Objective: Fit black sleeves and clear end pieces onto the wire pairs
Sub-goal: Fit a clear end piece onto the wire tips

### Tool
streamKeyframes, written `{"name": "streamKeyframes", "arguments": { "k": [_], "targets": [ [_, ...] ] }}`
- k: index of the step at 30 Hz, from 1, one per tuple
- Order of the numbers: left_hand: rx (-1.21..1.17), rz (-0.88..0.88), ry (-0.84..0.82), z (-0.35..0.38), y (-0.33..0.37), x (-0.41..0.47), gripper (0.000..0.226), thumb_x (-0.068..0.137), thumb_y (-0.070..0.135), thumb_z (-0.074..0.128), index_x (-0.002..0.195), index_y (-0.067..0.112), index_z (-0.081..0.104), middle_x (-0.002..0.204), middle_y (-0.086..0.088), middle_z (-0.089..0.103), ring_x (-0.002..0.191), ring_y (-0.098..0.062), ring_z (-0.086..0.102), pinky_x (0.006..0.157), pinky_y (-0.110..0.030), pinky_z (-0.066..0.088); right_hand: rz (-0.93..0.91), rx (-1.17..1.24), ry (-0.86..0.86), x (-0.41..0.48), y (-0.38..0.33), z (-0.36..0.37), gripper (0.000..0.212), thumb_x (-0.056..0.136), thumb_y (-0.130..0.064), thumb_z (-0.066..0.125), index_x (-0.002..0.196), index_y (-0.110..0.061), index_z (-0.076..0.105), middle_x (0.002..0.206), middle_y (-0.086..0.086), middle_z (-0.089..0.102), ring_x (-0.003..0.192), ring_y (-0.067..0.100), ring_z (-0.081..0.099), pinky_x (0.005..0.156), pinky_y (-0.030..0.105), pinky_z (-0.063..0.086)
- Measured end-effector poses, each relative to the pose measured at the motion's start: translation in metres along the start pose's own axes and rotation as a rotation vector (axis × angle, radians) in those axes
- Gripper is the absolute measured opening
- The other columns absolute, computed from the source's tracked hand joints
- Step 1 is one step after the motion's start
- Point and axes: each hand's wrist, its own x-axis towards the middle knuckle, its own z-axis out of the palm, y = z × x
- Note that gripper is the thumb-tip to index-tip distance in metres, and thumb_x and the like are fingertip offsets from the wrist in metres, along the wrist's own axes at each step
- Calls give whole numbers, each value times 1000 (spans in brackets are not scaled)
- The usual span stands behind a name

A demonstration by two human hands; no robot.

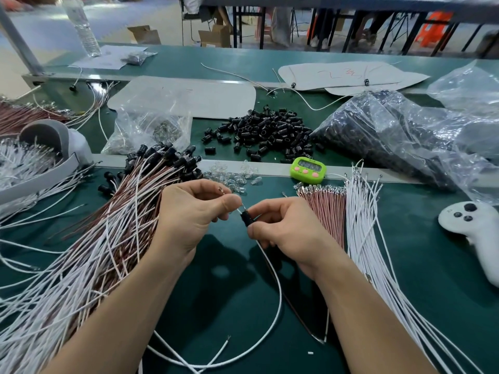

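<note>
Closest to me on the green table (229,298), a white wire (278,290) and a brown wire (295,310) loop down from the person's hands. The right hand (286,228) has its fingers pinching a black sleeve (247,219) that's on that wire pair, and the left hand (194,211) has its fingers curled, pinching the wire end right at the sleeve's mouth. Left of the hands is a big heap of finished pairs (108,238) with sleeves on, to the right neat bundles of pinkish wires (326,211) and white wires (364,238), plus a white game controller (475,222). Just past the hands are loose clear end pieces (235,179) and a green timer (307,170), then a pile of loose sleeves (270,133) and a plastic bag (391,130) of more.
</note>
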Motion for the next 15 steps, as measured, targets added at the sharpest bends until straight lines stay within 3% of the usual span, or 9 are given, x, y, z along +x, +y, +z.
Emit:
{"name": "streamKeyframes", "arguments": {
  "k": [3, 7, 11, 13, 15],
  "targets": [
    [-24, -54, -66, -4, 2, 1, 26, 48, 20, 97, 67, 21, 79, 62, -2, 70, 50, -9, 58, 51, -16, 44, 7, 10, 12, 0, 0, 0, 21, 77, 10, 75, 84, -9, 79, 61, 8, 66, 47, 15, 52, 47, 19, 41],
    [-93, -118, -187, -13, 6, 1, 19, 64, 18, 87, 82, 18, 83, 78, -5, 75, 60, -8, 62, 57, -14, 48, 12, 24, 7, 0, -2, -3, 25, 76, 12, 76, 79, -13, 79, 61, 11, 65, 45, 15, 49, 45, 17, 39],
    [-80, -96, -117, -9, 8, 0, 16, 63, 21, 82, 79, 19, 84, 71, -7, 74, 57, -10, 60, 59, -15, 50, 18, -7, 2, -1, -3, -2, 24, 76, 11, 75, 78, -12, 79, 59, 7, 65, 46, 15, 49, 46, 19, 40],
    [-31, -91, -71, -6, 8, 0, 9, 71, 10, 83, 74, 19, 83, 67, -6, 74, 55, -11, 62, 56, -15, 49, 23, -16, 19, -1, -4, -1, 23, 77, 11, 75, 79, -12, 78, 60, 5, 67, 47, 13, 51, 47, 19, 42],
    [8, -99, -19, -6, 5, 2, 18, 77, 3, 80, 70, 20, 82, 65, -6, 73, 52, -11, 64, 53, -15, 49, 26, -17, 33, -2, -5, -1, 22, 78, 10, 75, 82, -11, 79, 63, 4, 69, 48, 13, 53, 48, 21, 45]
  ]
}}
